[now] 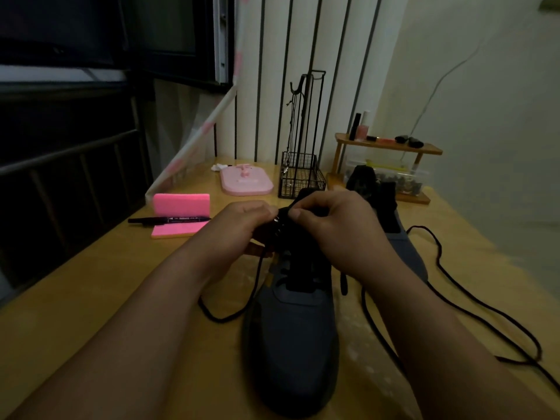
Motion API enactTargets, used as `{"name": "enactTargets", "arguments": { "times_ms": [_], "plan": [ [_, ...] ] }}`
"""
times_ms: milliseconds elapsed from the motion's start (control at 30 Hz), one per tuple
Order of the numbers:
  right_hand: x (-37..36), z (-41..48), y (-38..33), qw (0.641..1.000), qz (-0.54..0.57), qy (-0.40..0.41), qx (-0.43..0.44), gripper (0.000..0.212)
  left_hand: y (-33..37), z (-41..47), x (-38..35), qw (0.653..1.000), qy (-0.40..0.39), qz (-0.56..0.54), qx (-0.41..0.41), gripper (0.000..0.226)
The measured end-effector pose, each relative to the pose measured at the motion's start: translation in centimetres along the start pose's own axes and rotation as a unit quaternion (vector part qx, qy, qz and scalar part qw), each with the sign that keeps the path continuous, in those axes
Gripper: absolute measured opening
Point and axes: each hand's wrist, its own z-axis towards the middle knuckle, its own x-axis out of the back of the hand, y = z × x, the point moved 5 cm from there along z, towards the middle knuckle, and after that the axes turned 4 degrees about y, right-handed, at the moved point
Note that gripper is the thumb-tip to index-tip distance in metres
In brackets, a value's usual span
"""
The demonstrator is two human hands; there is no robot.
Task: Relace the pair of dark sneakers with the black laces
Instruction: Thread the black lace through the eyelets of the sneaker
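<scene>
Black cord lace (256,280) sits at the top eyelets of the near dark grey sneaker (291,328) on the yellow wooden table (106,268), left hand (245,219) pinching its eyelet edge and right hand (330,216) apparently pinching the lace end: steady edge, feed straight, even out slack.

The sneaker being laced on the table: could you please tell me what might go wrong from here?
1. The lace lies in loose loops on the table beside the right forearm, which could snag it.
2. The light is dim, and the left hand and right hand crowd the top eyelets of the sneaker, so the black lace could skip a hole unnoticed.
</scene>
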Motion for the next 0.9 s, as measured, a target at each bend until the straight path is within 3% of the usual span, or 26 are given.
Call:
{"name": "enactTargets", "arguments": {
  "times_ms": [267, 400, 667, 733, 767, 833, 867, 900],
  "plan": [
    [-0.2, 0.0, -0.1, 1.0, -0.011, 0.0, 0.004, 0.013, 0.1, -0.1, 0.0, 1.0, -0.001, 0.013, -0.016, 0.035],
    [-0.3, 0.0, -0.4, 1.0, -0.024, -0.005, 0.018, 0.012, 0.5, -0.3, -0.2, 0.998, -0.001, 0.044, -0.034, 0.046],
    [0.6, -0.6, -1.6, 0.998, -0.05, -0.013, 0.029, 0.013, 0.2, 0.0, 0.1, 0.998, 0.017, 0.039, -0.056, 0.034],
    [1.5, -0.6, -1.5, 0.999, 0.008, -0.043, -0.014, 0.02, -0.1, 0.4, 0.6, 0.995, 0.075, -0.056, -0.034, 0.028],
    [2.1, -0.6, -1.4, 0.995, 0.06, -0.064, -0.044, 0.022, -0.4, 0.7, 1.0, 0.98, 0.1, -0.172, -0.006, 0.025],
    [3.4, -0.7, -1.1, 0.977, 0.169, -0.085, -0.095, 0.023, -0.6, 1.1, 1.9, 0.894, 0.114, -0.431, 0.041, 0.023],
    [4.0, -0.7, -1.0, 0.97, 0.206, -0.081, -0.103, 0.024, -1.0, 1.2, 2.4, 0.849, 0.118, -0.513, 0.055, 0.023],
    [4.4, -0.6, -0.9, 0.966, 0.227, -0.072, -0.102, 0.024, -1.2, 1.3, 2.9, 0.83, 0.121, -0.541, 0.067, 0.023]
  ]
}}
